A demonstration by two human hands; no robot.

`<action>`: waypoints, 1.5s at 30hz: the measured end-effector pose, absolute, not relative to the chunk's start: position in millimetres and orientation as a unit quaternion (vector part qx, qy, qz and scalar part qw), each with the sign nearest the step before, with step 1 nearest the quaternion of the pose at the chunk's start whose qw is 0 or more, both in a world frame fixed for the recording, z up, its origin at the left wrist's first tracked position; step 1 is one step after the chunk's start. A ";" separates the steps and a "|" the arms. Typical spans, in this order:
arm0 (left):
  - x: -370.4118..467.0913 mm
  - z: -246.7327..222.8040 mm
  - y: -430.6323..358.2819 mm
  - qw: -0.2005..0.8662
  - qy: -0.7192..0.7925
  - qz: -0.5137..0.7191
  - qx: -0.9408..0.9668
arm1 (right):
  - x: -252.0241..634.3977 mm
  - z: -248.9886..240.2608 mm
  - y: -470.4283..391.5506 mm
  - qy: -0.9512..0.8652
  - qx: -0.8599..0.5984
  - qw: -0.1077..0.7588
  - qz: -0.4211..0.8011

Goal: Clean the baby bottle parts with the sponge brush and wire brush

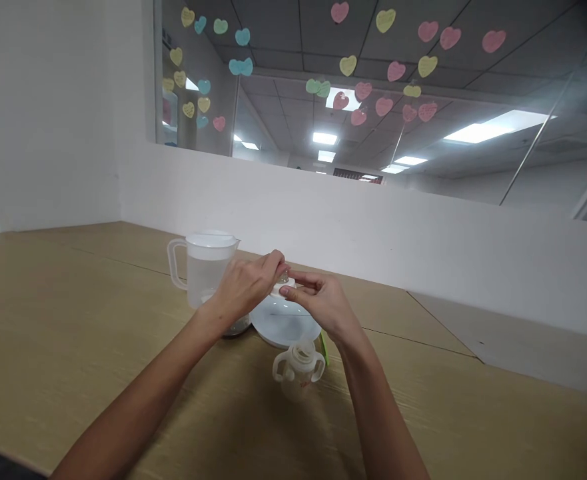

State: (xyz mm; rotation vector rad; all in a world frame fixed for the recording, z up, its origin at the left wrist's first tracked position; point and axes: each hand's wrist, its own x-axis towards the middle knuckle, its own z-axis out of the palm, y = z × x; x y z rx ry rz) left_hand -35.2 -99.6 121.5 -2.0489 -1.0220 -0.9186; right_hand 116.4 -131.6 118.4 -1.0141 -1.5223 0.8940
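My left hand (247, 283) and my right hand (327, 303) meet above a bowl of water (287, 327). Between their fingers is a clear baby bottle nipple (284, 276) set in a white collar (277, 289). The left fingers close on the nipple from above, while the right thumb and fingers grip the collar from the side. Just in front of the bowl stands an open baby bottle (296, 380) with two side handles, upright on the table. My left hand and wrist partly cover a pitcher and a dark-bottomed container (238, 327).
A translucent lidded pitcher (208, 267) stands behind my left hand, its handle to the left. Something thin and green (324, 348) pokes out at the bowl's right. The wooden table (98, 320) meets a white wall (353, 227) under a window with heart-shaped notes.
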 end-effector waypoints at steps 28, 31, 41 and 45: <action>-36.3 121.2 -108.2 0.265 -0.330 -0.612 -0.667 | 90.4 116.0 -134.6 -0.472 -0.233 0.660 0.537; -35.2 121.4 -108.0 0.242 -0.320 -0.630 -0.666 | 88.2 115.8 -135.3 -0.464 -0.224 0.663 0.543; -37.9 132.0 -109.6 0.049 -0.352 -0.559 -0.749 | 88.0 105.4 -120.6 -0.449 -0.223 0.685 0.529; -42.4 136.4 -107.5 -0.041 -0.336 -0.529 -0.778 | 92.9 104.6 -117.1 -0.460 -0.246 0.696 0.493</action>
